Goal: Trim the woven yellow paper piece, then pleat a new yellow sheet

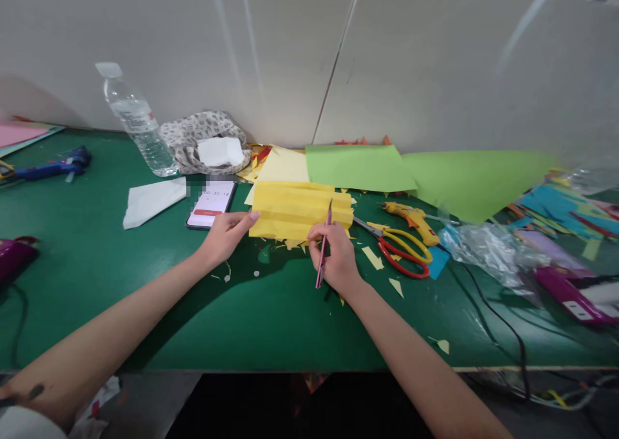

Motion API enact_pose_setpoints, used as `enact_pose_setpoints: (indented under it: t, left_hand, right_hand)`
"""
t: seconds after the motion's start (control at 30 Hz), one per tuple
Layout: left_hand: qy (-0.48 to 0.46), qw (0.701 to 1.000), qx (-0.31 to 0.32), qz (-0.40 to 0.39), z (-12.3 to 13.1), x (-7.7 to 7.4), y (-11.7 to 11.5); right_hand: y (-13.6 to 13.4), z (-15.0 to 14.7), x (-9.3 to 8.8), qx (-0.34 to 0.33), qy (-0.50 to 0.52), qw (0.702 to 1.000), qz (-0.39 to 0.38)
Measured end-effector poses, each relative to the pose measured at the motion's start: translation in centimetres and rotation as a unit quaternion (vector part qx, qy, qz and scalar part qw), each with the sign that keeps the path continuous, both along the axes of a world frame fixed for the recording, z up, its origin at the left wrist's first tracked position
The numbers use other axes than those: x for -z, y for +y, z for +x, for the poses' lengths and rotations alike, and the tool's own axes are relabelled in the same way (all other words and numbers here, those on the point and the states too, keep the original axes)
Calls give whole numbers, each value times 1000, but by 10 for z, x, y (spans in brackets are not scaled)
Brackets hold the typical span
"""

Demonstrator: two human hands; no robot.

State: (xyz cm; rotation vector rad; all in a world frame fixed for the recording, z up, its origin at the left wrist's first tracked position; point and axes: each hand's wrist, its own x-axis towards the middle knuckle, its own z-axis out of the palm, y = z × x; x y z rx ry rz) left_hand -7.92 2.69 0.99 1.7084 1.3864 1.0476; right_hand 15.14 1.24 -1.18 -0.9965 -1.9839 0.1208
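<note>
A sheet of yellow paper with several crosswise creases lies in front of me on the green table. My left hand pinches its left edge between thumb and fingers. At the paper's lower right, my right hand is closed around a pinkish pencil, its dark point aimed away from me. The fingertips of that hand meet the paper's lower edge. Yellow scraps stick out from under the sheet. Just right of it rest scissors with one red and one yellow handle.
A phone lies beyond my left hand, near a white tissue and a water bottle. Green paper sheets are at the back. Right of the scissors are a yellow glue gun, clear plastic wrap and a black cable.
</note>
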Motion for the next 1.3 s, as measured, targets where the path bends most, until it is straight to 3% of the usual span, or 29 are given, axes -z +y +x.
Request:
enact_pose_setpoints:
  t: [0.2,0.43,0.73,1.1,1.2,1.3]
  left_hand:
    - [-134,983,106,-70,9,6,2]
    - [-134,982,115,-69,6,17,7]
    - [-105,983,122,-91,-2,21,13]
    - [-164,959,168,-161,-3,9,9]
    - [-158,958,187,-152,-2,12,10]
    - [-144,962,193,-131,-1,17,10]
  right_hand:
    - [-3,-1,-3,-47,-122,987,-94]
    - [-7,-1,-10,-60,-167,980,-88]
    - [-7,7,-10,-46,-98,994,-9]
    - [-5,4,-4,-5,50,999,-8]
    - [-6,-1,1,-6,31,999,20]
    - [-5,-3,3,-48,-46,996,53]
